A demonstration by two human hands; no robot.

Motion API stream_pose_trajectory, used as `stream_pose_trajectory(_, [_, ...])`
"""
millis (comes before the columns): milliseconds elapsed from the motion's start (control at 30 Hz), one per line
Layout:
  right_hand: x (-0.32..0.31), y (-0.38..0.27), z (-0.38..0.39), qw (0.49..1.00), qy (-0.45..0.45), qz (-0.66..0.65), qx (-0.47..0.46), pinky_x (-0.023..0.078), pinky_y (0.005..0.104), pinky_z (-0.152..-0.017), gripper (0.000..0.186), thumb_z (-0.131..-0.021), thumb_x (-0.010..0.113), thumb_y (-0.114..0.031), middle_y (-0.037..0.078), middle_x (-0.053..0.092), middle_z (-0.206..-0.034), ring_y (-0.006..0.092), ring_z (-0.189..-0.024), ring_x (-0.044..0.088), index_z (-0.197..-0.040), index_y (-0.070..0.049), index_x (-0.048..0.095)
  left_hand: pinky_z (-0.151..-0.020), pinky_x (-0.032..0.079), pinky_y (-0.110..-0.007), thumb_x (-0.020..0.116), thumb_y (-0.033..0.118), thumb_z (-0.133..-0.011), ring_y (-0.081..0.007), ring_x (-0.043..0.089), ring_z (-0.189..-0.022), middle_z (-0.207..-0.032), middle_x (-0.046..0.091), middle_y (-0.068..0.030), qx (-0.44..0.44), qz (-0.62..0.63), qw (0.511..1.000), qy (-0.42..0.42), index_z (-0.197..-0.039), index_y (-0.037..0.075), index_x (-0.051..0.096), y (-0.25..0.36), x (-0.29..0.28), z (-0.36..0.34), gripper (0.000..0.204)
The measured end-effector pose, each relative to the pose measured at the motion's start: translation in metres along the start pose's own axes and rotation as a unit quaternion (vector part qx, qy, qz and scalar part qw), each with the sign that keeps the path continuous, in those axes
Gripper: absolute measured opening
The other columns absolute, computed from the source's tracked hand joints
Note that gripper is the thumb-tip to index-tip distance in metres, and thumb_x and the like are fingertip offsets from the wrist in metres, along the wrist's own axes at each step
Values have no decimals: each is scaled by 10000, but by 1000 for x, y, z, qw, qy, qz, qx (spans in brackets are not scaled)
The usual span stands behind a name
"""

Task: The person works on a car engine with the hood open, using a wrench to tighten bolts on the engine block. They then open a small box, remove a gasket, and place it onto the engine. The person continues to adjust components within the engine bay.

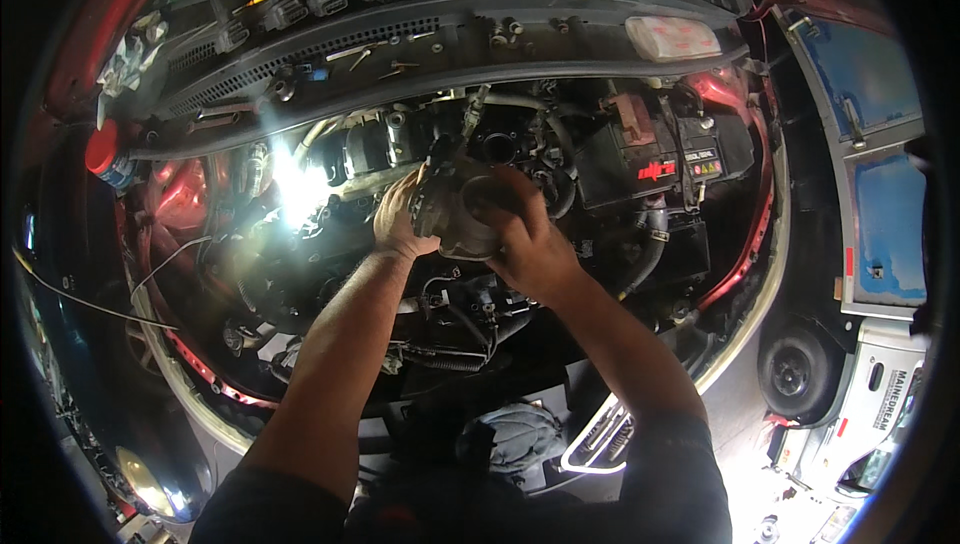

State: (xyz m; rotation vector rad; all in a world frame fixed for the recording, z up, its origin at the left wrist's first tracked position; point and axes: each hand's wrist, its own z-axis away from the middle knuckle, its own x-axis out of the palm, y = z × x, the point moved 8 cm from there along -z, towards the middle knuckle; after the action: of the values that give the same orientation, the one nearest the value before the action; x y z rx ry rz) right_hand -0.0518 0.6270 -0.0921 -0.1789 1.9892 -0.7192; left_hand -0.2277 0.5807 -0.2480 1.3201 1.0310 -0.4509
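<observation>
Above the middle of the engine bay, both hands are on a dark, dirty engine part (447, 206) with a round bore, which looks like a throttle body. My left hand (402, 219) grips its left side, with the thumb along the lower edge. On the right, my right hand (530, 249) is closed against the part, its fingers curled at the mouth of the bore. Whether those fingers hold anything small is hidden. Just behind the part, a round dark port (498, 148) opens on the engine, among hoses and fittings.
A black battery (650, 164) sits to the right. Ignition coils (285, 10), a wrench (222, 112), loose bolts and a wrapped packet (672, 39) lie along the cowl. A red-capped bottle (103, 149) stands far left. Glare covers the engine's left side. A tool tray (600, 434) is below.
</observation>
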Motion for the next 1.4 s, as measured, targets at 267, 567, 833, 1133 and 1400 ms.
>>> stream_pose_trajectory(267, [3,-16,7,993,-34,-90,63,542,462,-958,746,-731,858,-225,246,456,-1397,449,-1265,512,-1333,-40,459,-879,514,-451,675,344,-823,-363,658,-1049,-1095,694,-169,41,24,997,52,-1263,117,508,50,-46,-5,523])
stream_pose_trajectory(567, [-22,31,10,925,-54,-303,224,537,370,-905,493,-830,798,-211,128,662,-1132,273,-1054,660,-1238,-27,592,-841,540,-450,718,382,-800,-349,672,-974,-1012,707,-128,-6,-41,999,14,-1331,112,469,60,-45,-7,646])
stream_pose_trajectory(833, [-41,63,44,594,139,-730,308,546,390,-902,498,-970,606,-380,93,655,-1225,245,-1083,658,-1347,-61,543,-838,539,-431,687,333,-831,-322,675,-937,-978,700,-102,44,-44,997,43,-1241,93,526,60,-39,-8,502])
stream_pose_trajectory(1133, [-35,55,77,505,172,-819,211,540,453,-956,617,-989,523,-524,147,613,-1303,292,-1173,619,-1384,-51,504,-810,537,-445,692,349,-833,-339,669,-925,-973,687,-130,37,-68,996,35,-1195,116,569,63,-40,-7,448])
stream_pose_trajectory(1400, [-30,49,107,382,189,-900,88,480,527,-1033,716,-946,554,-588,181,531,-1412,355,-1262,553,-1435,-72,469,-824,524,-462,692,315,-839,-359,660,-949,-1013,677,-155,67,-75,993,56,-1192,95,561,65,-41,-7,435])
